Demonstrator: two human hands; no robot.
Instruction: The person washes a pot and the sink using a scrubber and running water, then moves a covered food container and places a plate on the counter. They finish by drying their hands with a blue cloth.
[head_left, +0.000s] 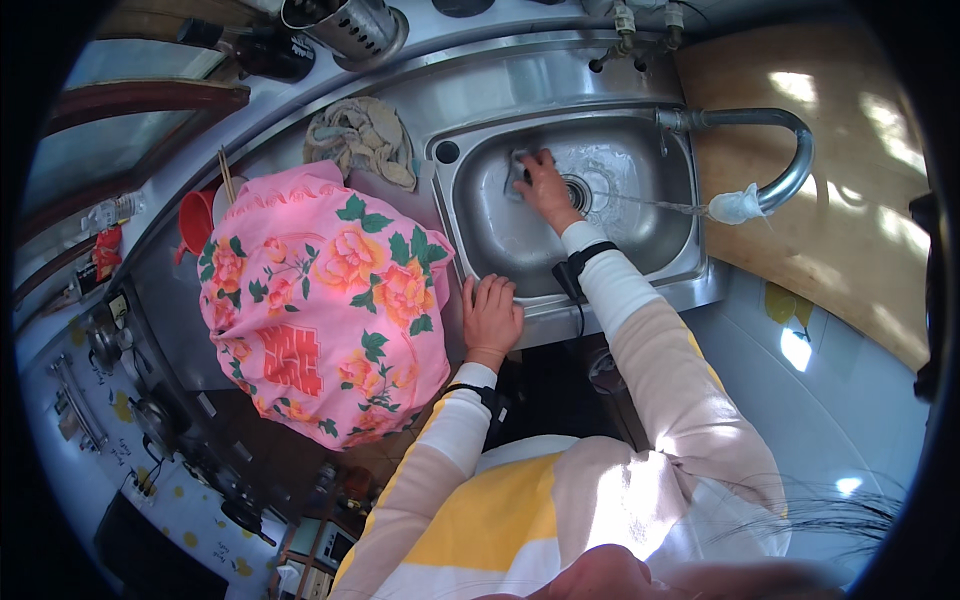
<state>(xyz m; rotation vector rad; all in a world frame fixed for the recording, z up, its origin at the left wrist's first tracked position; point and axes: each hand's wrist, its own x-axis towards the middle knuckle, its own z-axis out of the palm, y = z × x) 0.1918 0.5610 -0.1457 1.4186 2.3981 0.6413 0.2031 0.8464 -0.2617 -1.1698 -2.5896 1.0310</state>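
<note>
My right hand (546, 189) reaches into the stainless steel sink (487, 232) and presses a small grey cloth (517, 174) against the basin floor, left of the drain (576, 193). A stream of water (645, 201) runs from the curved metal faucet (795, 150), whose mouth is wrapped in white material (736, 205), toward the drain. My left hand (491, 315) rests on the sink's front left rim with its fingers extended and holds nothing. Just left of it, a pink floral cloth (330, 255) covers something rounded; what lies beneath is hidden.
Behind the pink cloth are a crumpled beige rag (360, 141), a red cup (196, 221) and chopsticks (226, 174). A perforated metal utensil holder (352, 34) and a dark bottle (262, 51) stand on the ledge. A wooden board (825, 210) borders the sink's right side.
</note>
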